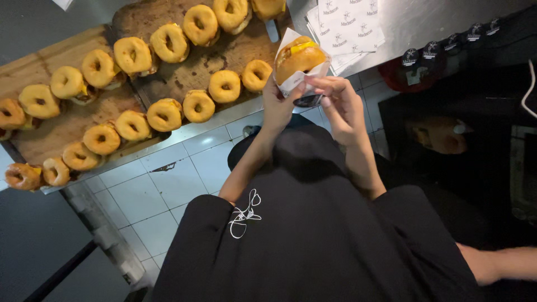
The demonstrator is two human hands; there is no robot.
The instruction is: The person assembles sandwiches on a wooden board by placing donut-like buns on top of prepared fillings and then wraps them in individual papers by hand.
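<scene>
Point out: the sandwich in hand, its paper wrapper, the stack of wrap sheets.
sandwich point(298, 58), head view, top of the bun
paper wrapper point(295, 81), head view, lower front edge
stack of wrap sheets point(349, 25), head view, middle of top sheet

food-prep kitchen: rows of bagel sandwiches point(168, 114) on steel counter point(425, 22).

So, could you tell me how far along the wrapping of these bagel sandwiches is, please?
Done: none visibly wrapped and set down. In hand: the left hand and right hand hold one sandwich in a paper wrapper. Left: many unwrapped sandwiches on the wooden boards.
</scene>
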